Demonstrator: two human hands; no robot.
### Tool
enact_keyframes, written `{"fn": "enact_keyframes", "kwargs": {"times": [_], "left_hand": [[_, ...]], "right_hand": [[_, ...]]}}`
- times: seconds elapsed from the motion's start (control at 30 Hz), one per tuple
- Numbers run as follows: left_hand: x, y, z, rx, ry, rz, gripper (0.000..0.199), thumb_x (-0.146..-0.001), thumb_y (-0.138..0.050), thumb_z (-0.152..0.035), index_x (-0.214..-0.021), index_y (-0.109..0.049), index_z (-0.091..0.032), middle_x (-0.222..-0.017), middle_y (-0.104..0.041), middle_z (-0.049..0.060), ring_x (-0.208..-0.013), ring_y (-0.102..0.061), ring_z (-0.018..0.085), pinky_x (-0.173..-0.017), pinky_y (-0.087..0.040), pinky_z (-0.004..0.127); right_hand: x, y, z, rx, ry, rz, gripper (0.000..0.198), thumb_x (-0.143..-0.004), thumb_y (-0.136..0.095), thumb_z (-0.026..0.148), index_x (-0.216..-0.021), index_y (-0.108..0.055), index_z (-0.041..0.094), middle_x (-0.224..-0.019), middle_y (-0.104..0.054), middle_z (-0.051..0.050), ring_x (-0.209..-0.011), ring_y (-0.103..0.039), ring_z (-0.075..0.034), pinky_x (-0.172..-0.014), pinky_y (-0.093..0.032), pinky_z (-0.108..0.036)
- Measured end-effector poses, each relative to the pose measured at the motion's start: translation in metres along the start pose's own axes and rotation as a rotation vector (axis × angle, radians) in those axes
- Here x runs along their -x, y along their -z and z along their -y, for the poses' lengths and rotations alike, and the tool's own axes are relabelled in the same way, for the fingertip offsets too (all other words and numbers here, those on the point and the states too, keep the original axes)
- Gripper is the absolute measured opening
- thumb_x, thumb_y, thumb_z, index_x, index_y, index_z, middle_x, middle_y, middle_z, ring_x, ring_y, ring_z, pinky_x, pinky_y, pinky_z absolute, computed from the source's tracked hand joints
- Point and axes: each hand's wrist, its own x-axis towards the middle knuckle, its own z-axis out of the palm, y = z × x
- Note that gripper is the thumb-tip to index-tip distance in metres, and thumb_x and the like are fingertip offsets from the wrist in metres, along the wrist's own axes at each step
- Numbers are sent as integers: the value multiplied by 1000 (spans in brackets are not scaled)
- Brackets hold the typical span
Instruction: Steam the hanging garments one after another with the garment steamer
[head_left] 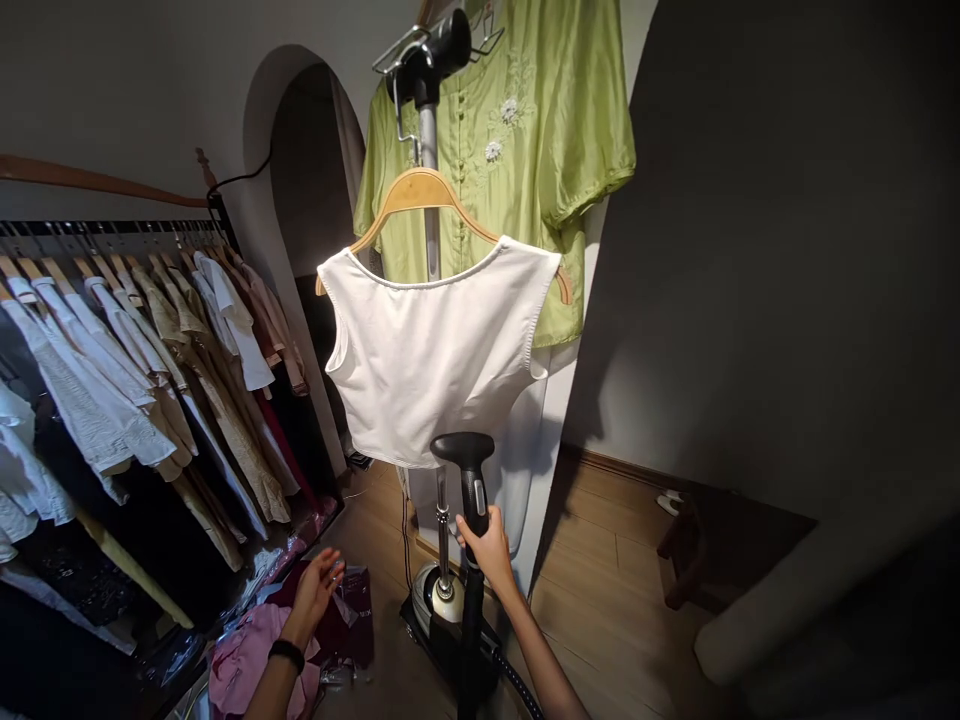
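Observation:
A white sleeveless crop top (431, 350) hangs on a wooden hanger (420, 190) from the head of a steamer pole (429, 140). My right hand (489, 548) is wrapped round the handle of a black garment steamer head (463, 450), which is held upright at the top's lower hem. Whether the steamer touches the cloth I cannot tell. Lower left, my left hand (319, 585) is held in the air with fingers apart and nothing in it, a black band on its wrist. The steamer base (448, 600) stands on the floor below, its hose trailing down beside my right arm.
Behind the pole hangs a green short-sleeved blouse (592, 130) with white flowers. A rack of hung clothes (142, 350) fills the left side. Pink cloth (247, 660) and plastic bags lie on the floor lower left. A wooden stool (720, 550) stands at right.

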Motion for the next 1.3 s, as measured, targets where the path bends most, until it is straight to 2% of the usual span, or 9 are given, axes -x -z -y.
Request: {"fn": "enact_keyframes", "kwargs": {"times": [0.2, 0.27, 0.37, 0.43, 0.53, 0.93, 1.13, 1.23, 1.3], "left_hand": [[-24, -105, -116, -366, -653, 348, 66, -76, -71, -37, -133, -42, -20, -145, -40, 18, -134, -39, 27, -106, -34, 37], [-38, -136, -150, -474, -707, 466, 82, -72, -74, -43, -139, -35, -18, -148, -34, 21, -137, -33, 29, -108, -31, 39], [-59, -162, -176, -634, -676, 731, 79, -65, -77, -48, -129, -46, -13, -128, -55, 21, -120, -49, 27, -98, -39, 36], [-70, -169, -179, -711, -658, 858, 62, -61, -78, -51, -104, -60, -10, -96, -65, 13, -94, -59, 22, -83, -43, 31], [-81, -168, -176, -769, -671, 904, 48, -58, -77, -55, -68, -59, -11, -62, -54, 1, -66, -50, 13, -65, -37, 26], [-77, -163, -205, -1120, -693, 1089, 30, -53, -79, -37, -54, -58, -15, -52, -54, -1, -55, -46, 12, -57, -32, 23], [-12, -186, -329, -1238, -1040, 905, 24, -71, -71, -32, -56, -56, -19, -56, -55, 3, -65, -58, 19, -64, -39, 25], [73, -216, -407, -1149, -1734, 530, 32, -92, -45, -42, -82, -64, -18, -83, -65, 8, -86, -61, 23, -78, -43, 31], [134, -243, -441, -1020, -1981, 540, 38, -96, -37, -43, -100, -63, -16, -97, -65, 9, -95, -61, 22, -86, -42, 33]], "right_hand": [[18, 1, -7, 128, -43, -52, 50, -64, -64, 61, -88, -39, 24, -62, -62, 2, -58, -64, -22, -61, -47, -33], [20, 1, 9, 166, -22, -95, 51, -64, -65, 61, -89, -39, 23, -61, -62, 1, -60, -64, -23, -62, -46, -33], [19, -2, 42, 182, 29, -172, 53, -65, -65, 62, -90, -39, 23, -65, -64, -1, -64, -64, -24, -64, -46, -34], [15, -3, 62, 206, 58, -233, 53, -65, -64, 63, -90, -38, 24, -66, -64, -1, -67, -64, -24, -65, -45, -34], [11, -5, 73, 264, 82, -315, 54, -63, -63, 65, -88, -38, 24, -67, -62, -1, -68, -63, -24, -65, -44, -35], [78, -35, 28, 334, -95, -505, 58, -57, -60, 69, -87, -42, 23, -78, -63, -5, -76, -63, -29, -63, -45, -35], [121, -19, 62, 337, -114, -684, 60, -52, -65, 70, -86, -46, 24, -75, -62, -5, -72, -63, -29, -60, -45, -35], [140, -11, 76, 318, -117, -841, 59, -48, -69, 68, -84, -48, 27, -76, -63, -7, -74, -63, -31, -58, -45, -36], [151, -6, 85, 318, -120, -942, 59, -47, -69, 69, -84, -49, 28, -77, -63, -8, -72, -63, -31, -57, -45, -37]]}}
